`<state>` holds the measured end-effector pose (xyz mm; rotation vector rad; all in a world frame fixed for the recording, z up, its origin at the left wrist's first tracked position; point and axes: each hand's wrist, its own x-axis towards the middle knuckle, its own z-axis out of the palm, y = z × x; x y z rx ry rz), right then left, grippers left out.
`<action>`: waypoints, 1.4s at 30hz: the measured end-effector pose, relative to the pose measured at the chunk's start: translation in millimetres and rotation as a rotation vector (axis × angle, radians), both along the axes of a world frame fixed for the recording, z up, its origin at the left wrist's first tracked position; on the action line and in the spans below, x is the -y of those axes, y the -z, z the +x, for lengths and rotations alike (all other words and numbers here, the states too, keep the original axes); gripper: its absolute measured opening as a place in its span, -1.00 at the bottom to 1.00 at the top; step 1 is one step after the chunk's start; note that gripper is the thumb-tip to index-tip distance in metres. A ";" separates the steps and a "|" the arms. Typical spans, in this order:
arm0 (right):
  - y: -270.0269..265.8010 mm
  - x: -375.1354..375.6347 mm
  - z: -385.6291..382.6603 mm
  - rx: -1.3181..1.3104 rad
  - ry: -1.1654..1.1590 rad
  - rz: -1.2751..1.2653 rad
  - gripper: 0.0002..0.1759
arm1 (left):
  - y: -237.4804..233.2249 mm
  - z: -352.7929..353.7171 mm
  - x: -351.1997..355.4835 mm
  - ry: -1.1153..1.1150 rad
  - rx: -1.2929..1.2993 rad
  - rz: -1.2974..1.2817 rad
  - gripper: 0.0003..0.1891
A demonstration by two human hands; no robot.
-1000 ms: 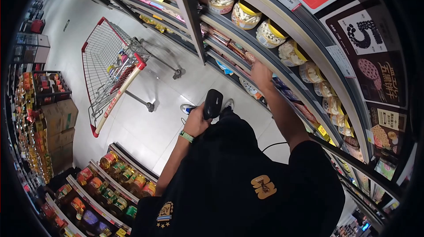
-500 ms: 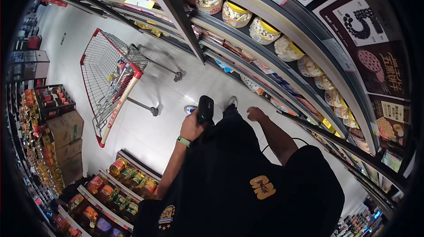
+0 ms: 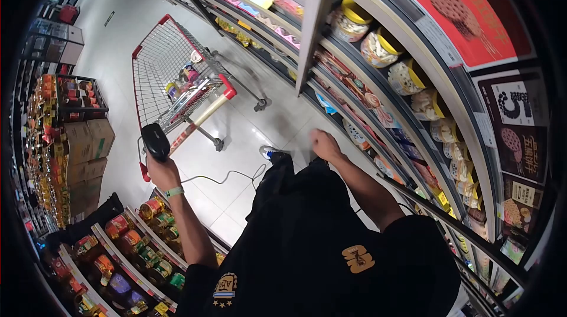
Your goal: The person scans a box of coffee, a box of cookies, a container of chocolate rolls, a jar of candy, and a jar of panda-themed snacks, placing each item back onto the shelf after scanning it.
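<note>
The left hand (image 3: 163, 172), at 9 o'clock, is wrapped tight around a black scanner (image 3: 156, 140), with the shopping cart (image 3: 171, 75) at its 1 o'clock. The right hand (image 3: 325, 144), near centre, is curled into a fist, with shelf packets (image 3: 357, 135) at its 3 o'clock.

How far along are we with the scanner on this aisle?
Done: a few items lie in the cart. In hand: the left hand grips the black scanner; the right hand is closed, apparently empty, beside the snack shelves. Left: the shelves look fully stocked; nothing shows what is scanned.
</note>
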<state>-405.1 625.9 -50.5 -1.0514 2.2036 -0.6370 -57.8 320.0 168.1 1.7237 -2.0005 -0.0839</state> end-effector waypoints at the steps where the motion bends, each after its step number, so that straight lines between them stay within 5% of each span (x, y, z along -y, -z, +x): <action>1: -21.9 38.8 7.1 0.020 0.043 -0.153 -0.75 | 9.6 18.8 20.9 -0.020 0.044 -0.037 -0.60; 4: -98.5 142.0 34.5 0.065 0.001 -0.590 -0.70 | 55.4 66.3 72.9 -0.051 0.297 0.034 -0.62; 8: -150.9 239.0 76.4 -0.074 -0.168 -0.601 -0.74 | 93.0 73.9 80.7 0.014 0.216 0.103 -0.49; 13: -121.2 289.2 100.4 -0.423 -0.414 -0.485 -0.77 | 103.2 76.5 91.5 0.039 0.193 0.060 -0.36; 18: -112.1 319.6 109.5 -0.599 -0.342 -0.348 -0.55 | 118.6 92.3 113.3 0.017 0.197 0.009 -0.51; 24: -120.4 349.9 110.7 -0.637 -0.391 -0.091 -0.48 | 123.0 90.5 132.6 0.035 0.050 -0.070 -0.48; 42: -125.0 506.9 134.1 -0.515 -0.356 0.030 -0.46 | 124.2 111.1 304.8 0.036 -0.037 -0.049 -0.44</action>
